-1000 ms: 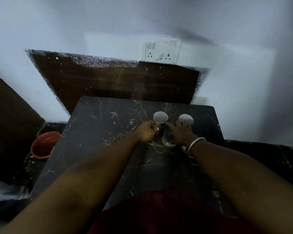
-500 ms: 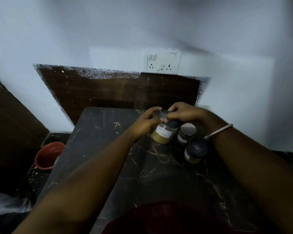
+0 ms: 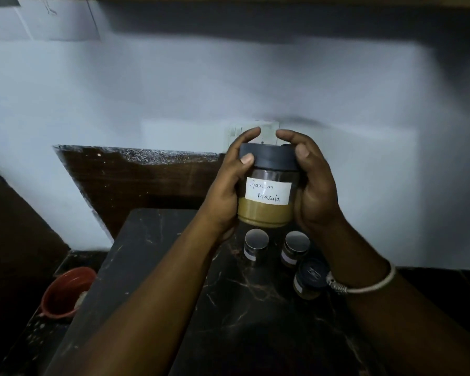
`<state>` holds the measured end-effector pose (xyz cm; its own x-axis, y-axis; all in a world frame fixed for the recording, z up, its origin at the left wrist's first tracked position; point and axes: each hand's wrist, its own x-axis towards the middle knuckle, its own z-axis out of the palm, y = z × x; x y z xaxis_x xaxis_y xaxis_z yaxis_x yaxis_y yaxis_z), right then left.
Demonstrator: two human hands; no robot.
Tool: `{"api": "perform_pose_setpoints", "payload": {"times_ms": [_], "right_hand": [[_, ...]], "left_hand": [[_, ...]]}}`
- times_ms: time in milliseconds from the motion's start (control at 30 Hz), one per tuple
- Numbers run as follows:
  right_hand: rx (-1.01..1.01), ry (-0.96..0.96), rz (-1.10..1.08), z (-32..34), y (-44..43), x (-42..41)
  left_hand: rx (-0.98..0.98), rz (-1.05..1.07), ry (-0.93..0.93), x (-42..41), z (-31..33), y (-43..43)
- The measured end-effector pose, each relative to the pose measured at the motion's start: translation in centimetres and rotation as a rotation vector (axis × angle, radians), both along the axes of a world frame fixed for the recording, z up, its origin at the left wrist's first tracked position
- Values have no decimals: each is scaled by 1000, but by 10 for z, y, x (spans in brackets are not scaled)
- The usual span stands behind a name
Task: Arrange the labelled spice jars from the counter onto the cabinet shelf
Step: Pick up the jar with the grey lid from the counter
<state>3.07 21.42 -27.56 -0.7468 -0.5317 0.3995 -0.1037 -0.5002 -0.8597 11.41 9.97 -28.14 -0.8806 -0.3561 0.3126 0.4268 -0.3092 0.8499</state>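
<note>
Table carries three small jars: dark-lidded jar nearest, two silver-lidded jars behind; above them, left hand at 9 o'clock and right hand at 3 o'clock clasp the upright Garam Masala jar, raised clear of the table.

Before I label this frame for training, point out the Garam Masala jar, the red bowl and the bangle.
Garam Masala jar (image 3: 267, 191): head view, its white label.
Red bowl (image 3: 57, 303): head view, its outer wall.
Bangle (image 3: 375, 285): head view, band at the right wrist.
</note>
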Motion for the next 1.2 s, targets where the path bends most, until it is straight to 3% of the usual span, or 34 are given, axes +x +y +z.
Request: {"api": "perform_pose_setpoints", "payload": {"times_ms": [367,1200], "right_hand": [[-179,-55,18,23,2,18],[-156,-98,-7,32,2,20]], "left_hand": [[56,-66,89,5,25,12],[93,-40,60,7,33,18]]}}
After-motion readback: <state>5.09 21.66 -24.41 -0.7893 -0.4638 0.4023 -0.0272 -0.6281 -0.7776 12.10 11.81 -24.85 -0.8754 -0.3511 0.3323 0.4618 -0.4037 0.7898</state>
